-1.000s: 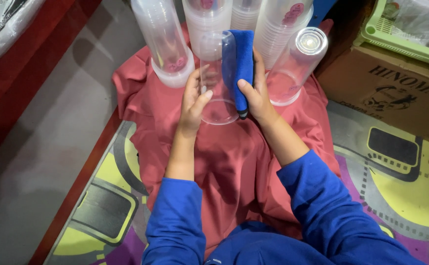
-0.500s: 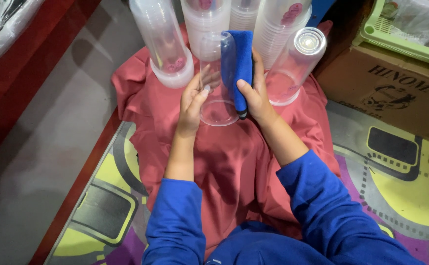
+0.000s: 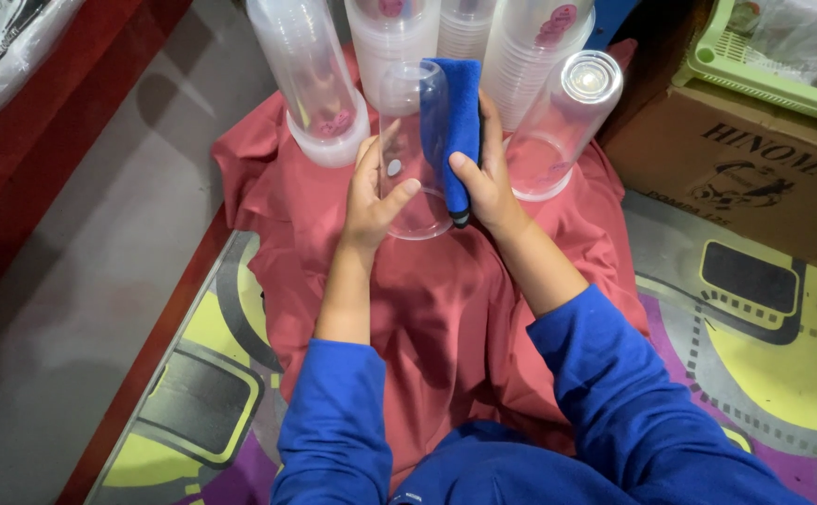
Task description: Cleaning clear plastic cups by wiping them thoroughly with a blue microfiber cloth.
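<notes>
Landmark: the red cloth (image 3: pixel 446 309) spread on the floor in front of the person.

Nearest the camera, blue sleeves (image 3: pixel 333 421) come in over the near edge of the red cloth, forearms bare. A patterned mat (image 3: pixel 773 346), yellow, purple and grey, lies under the cloth, showing on both sides of it.

Over the middle of the red cloth both hands hold one clear plastic cup (image 3: pixel 413 150), open mouth toward the person, base pointing away, tilted up off the cloth. Left hand (image 3: pixel 371 201) grips the cup's left wall, fingers curled round it, thumb across the rim area. Right hand (image 3: pixel 488 182) is closed on a folded blue cloth (image 3: pixel 460 122), pressing it against the cup's right side; thumb on the near face of the cloth, fingers behind. The blue cloth runs along the cup from near the base to near the rim.

At the far edge of the red cloth stand stacks of clear cups (image 3: pixel 310 79), mouths down, several side by side; some show a pink mark. To the right of the held cup, also on the red cloth, a shorter stack of clear cups (image 3: pixel 563 126) leans.

Right of the red cloth, a brown cardboard box (image 3: pixel 745 178) with a green plastic tray (image 3: pixel 773 79) on top. Left of the red cloth, grey floor (image 3: pixel 81 234) and a red edge (image 3: pixel 43 140) further left.
</notes>
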